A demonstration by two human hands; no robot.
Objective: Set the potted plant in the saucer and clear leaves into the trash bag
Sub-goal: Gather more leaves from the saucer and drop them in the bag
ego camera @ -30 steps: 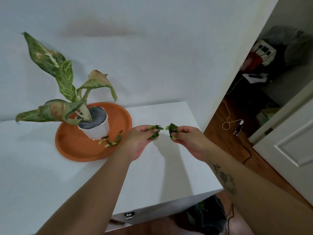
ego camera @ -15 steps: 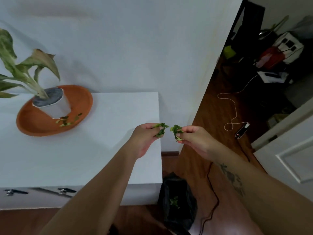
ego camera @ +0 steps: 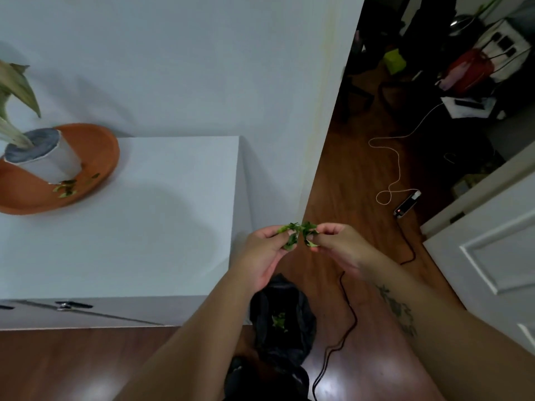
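Nearest me on the floor, the black bag sits open between my forearms, just off the desk's front right corner, with a few green scraps lying inside. Above it, my left hand pinches a clump of leaves between thumb and fingertips, and my right hand pinches another clump the same way; the two bunches meet in the air beyond the desk's right edge. A black cable runs over the floor beside the bag. Farther off, toward the desk's back left, the white pot with its plant stands in the orange saucer, with leaf bits loose on the saucer's near side.
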